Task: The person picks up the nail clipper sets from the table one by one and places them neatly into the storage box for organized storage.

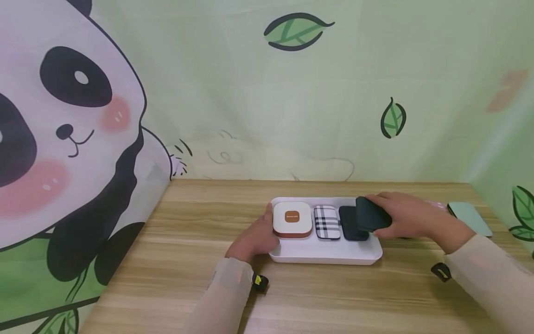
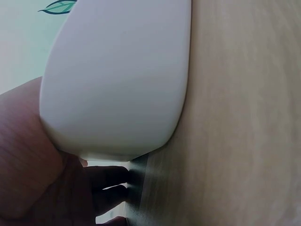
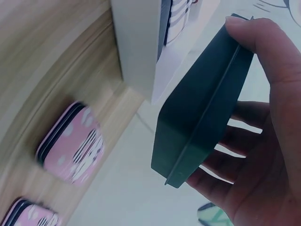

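My right hand (image 1: 402, 215) holds a dark green case (image 1: 371, 214) over the right end of a white tray (image 1: 325, 254), thumb on one side and fingers on the other. The right wrist view shows a seam along the edge of this case. Inside the tray, from the left, sit a white rounded-square box with a brown base (image 1: 292, 228), a black-and-white plaid case (image 1: 327, 222) and a black case (image 1: 352, 227), partly covered by the green one. At the tray's left end my left hand (image 1: 256, 234) grips the wall; its fingers reach around the end in the left wrist view.
Right of the tray, partly hidden by my right arm, lie pink patterned cases (image 3: 75, 143) and a mint green flat item (image 1: 470, 218). All stand on a wood-grain table (image 1: 200, 222). Behind it hangs a pale green cloth (image 1: 233, 93) printed with a panda and leaves.
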A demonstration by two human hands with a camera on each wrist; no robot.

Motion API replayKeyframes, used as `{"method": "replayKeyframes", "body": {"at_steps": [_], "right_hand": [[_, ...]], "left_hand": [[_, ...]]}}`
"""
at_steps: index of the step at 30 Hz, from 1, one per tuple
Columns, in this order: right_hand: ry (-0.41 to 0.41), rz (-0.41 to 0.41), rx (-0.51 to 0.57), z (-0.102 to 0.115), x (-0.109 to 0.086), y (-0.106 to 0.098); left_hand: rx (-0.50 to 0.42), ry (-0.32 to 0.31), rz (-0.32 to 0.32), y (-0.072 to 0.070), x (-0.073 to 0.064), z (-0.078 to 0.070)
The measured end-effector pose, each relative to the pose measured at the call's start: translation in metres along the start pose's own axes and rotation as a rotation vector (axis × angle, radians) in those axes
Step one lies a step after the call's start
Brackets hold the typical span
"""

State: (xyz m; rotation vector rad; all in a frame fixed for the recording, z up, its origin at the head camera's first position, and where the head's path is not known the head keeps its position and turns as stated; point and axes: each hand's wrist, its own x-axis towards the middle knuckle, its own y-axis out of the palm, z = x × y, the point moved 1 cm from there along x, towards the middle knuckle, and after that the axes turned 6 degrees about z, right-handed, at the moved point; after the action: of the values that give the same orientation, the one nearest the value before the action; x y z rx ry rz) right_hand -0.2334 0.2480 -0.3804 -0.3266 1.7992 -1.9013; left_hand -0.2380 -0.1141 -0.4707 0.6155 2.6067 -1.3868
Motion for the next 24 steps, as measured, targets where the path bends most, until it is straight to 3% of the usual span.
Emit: {"method": "replayKeyframes", "body": {"at_steps": [24], "right_hand": [[-0.096, 0.133, 0.001, 0.059, 0.067, -0.001]], "left_hand": [[0.007, 0.010, 0.011, -0.002, -0.001, 0.002]]}}
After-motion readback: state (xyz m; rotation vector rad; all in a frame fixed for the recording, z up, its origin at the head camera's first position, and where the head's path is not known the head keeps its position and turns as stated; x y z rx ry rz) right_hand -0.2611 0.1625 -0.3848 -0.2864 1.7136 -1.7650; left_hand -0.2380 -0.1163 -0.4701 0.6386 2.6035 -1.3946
